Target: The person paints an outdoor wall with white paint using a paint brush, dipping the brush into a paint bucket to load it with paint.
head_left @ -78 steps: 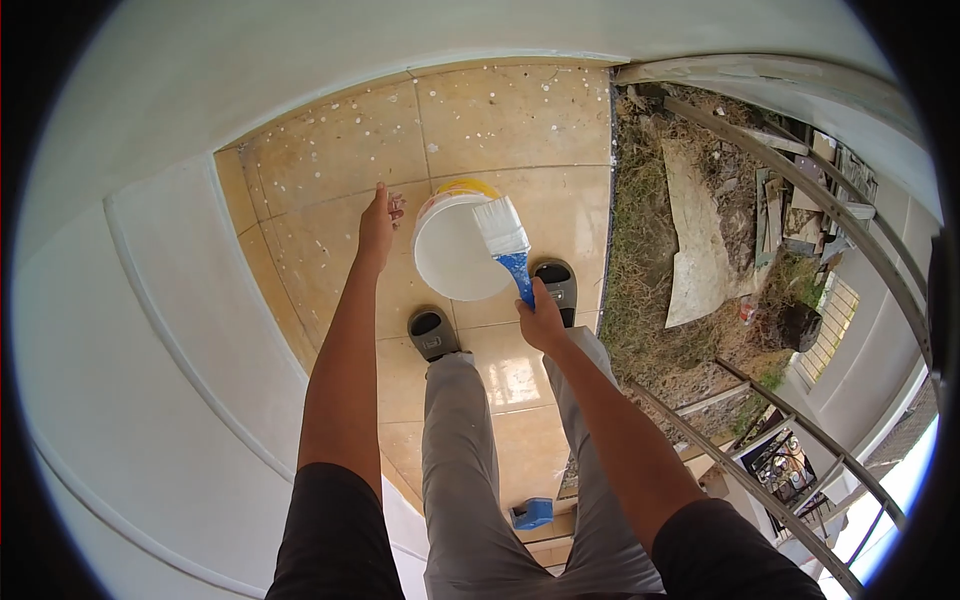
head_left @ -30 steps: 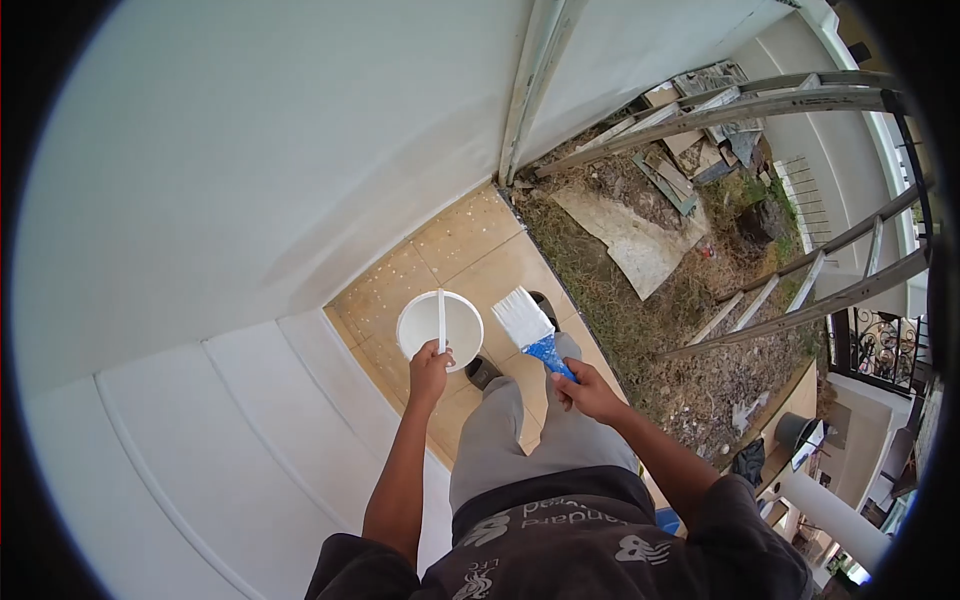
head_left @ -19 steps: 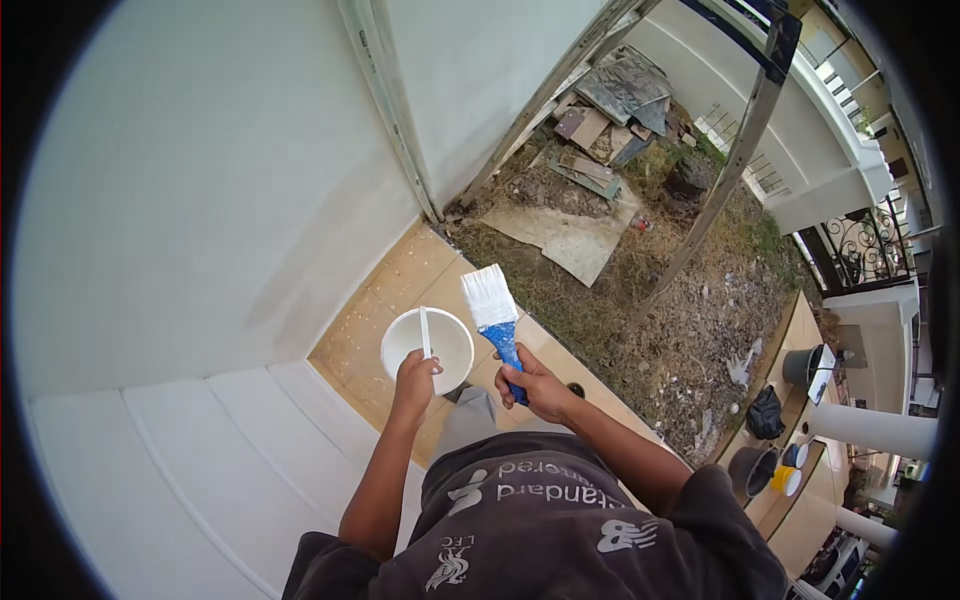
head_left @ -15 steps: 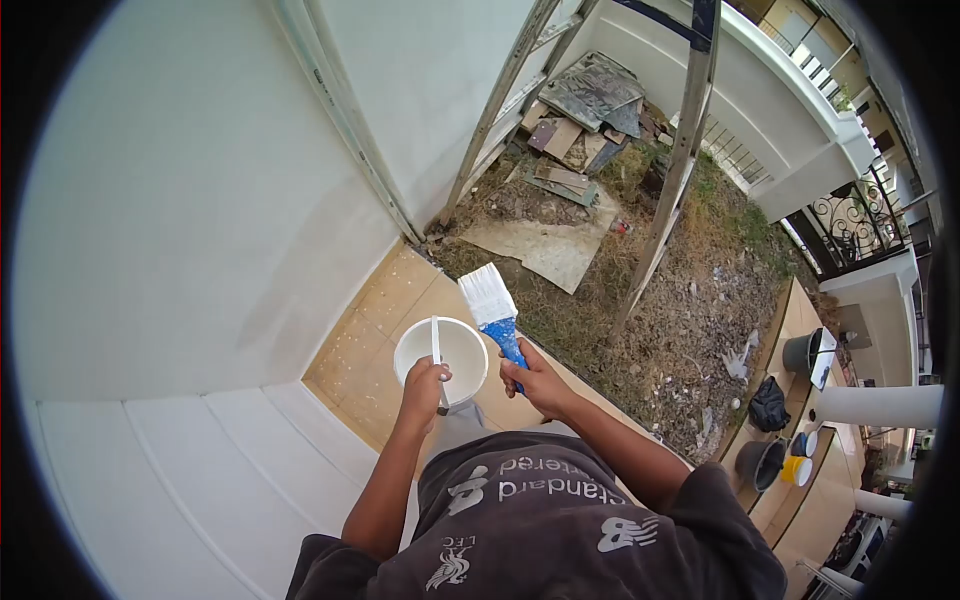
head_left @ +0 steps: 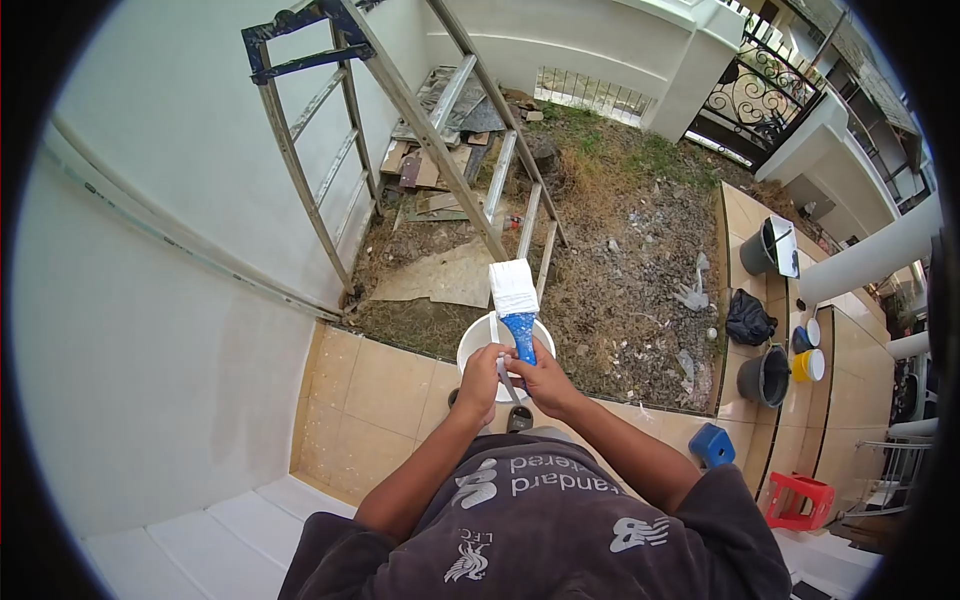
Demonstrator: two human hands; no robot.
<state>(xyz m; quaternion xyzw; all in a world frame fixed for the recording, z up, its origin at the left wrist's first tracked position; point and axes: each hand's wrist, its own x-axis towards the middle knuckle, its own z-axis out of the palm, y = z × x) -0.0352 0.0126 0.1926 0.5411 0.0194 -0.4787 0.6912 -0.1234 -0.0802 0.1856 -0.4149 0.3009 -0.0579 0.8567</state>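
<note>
My right hand [head_left: 545, 380] is closed round the blue handle of a wide paintbrush [head_left: 515, 290]. Its bristles are coated in white paint and point away from me. Below the brush is a white bucket [head_left: 464, 345], partly covered by both hands. My left hand [head_left: 480, 383] grips the flat white handle [head_left: 494, 328] that crosses the bucket's mouth. The fingers of the two hands come together over the bucket, beside the lower end of the brush handle.
A metal stepladder [head_left: 437, 145] stands ahead on rough ground, near stacked boards [head_left: 430, 170]. A white wall [head_left: 170, 330] rises on the left. Along the tiled ledge at right are a dark bucket [head_left: 751, 380], a yellow tub [head_left: 803, 367] and a black bag [head_left: 750, 320]. Nearer are a blue stool [head_left: 711, 445] and a red stool [head_left: 800, 500].
My view has swung right, so the whole ladder and the stools show. The right hand with the paintbrush has moved in against the left hand, over the bucket.
</note>
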